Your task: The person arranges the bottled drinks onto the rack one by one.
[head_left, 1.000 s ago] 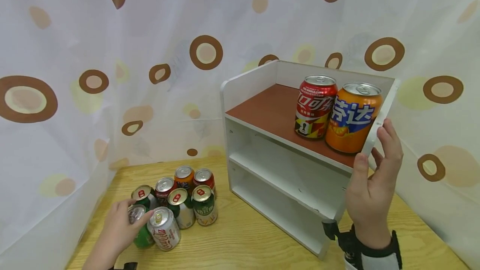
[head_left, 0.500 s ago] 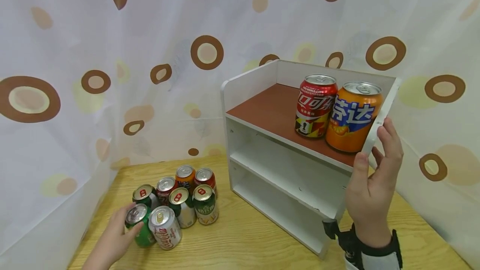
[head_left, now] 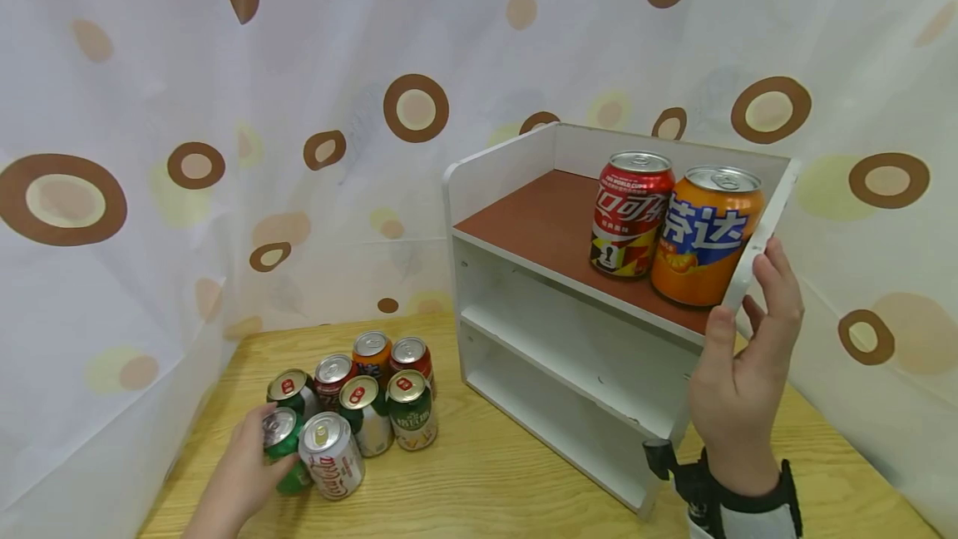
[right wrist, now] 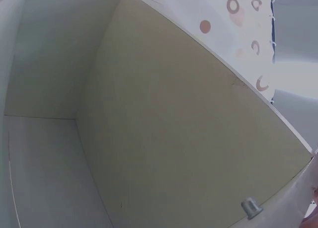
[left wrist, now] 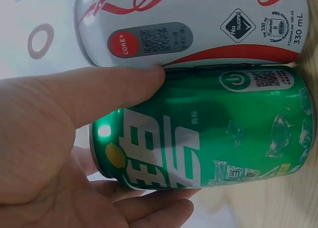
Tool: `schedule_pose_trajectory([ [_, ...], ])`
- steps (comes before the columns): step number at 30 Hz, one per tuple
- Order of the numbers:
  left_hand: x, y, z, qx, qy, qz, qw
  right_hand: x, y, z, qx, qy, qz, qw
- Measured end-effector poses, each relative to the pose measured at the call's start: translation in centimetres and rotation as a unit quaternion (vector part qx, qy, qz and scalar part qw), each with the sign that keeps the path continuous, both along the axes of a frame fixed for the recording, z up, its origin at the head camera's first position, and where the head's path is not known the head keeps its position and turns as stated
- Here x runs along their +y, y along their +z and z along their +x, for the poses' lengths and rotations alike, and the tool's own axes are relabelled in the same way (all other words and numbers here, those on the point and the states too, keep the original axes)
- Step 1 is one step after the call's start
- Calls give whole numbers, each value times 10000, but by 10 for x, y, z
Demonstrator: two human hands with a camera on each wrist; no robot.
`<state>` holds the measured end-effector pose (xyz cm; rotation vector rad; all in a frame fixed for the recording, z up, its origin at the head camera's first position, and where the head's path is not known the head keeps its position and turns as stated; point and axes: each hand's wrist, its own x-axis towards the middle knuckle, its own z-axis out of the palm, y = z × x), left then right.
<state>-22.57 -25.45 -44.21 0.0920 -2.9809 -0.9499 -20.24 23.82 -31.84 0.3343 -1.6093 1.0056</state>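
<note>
My left hand (head_left: 243,472) holds a green soda can (left wrist: 233,123) from its left side. In the left wrist view the thumb lies along the near side and other fingers come round the opposite side. Right beside this can stands a silver Coca-Cola can (head_left: 330,460). My right hand (head_left: 744,381) grips the right side panel of the white shelf unit (head_left: 550,306), thumb at the front and fingers along the outer side. On the brown top board, close to that hand, stand an orange Fanta can (head_left: 703,248) and a red Coca-Cola can (head_left: 631,219).
Behind the held can several others cluster on the wooden table (head_left: 486,481): gold-topped green cans (head_left: 411,414), red cans (head_left: 333,381) and an orange can (head_left: 371,360). A patterned curtain (head_left: 359,231) hangs behind. The right wrist view shows the shelf's underside (right wrist: 189,114).
My left hand has come down from over the green can's top to its left side, and its fingers now close round it. My right hand stays at the shelf panel.
</note>
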Motion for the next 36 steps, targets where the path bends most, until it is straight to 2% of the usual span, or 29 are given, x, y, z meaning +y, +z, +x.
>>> schedule_pose_trajectory([
  [11,-6,-8,-2,26,54,381,9993,0,-1,1,-59,13,3,10000],
  [20,-14,-16,-4,-186,131,599,9979,0,-1,0,-37,3,1,10000],
  [30,-19,-23,-8,-448,271,648,9965,1,-2,0,-63,-24,-8,10000],
  [36,-21,-24,-8,-384,333,676,9964,0,-2,0,-11,6,-15,10000],
])
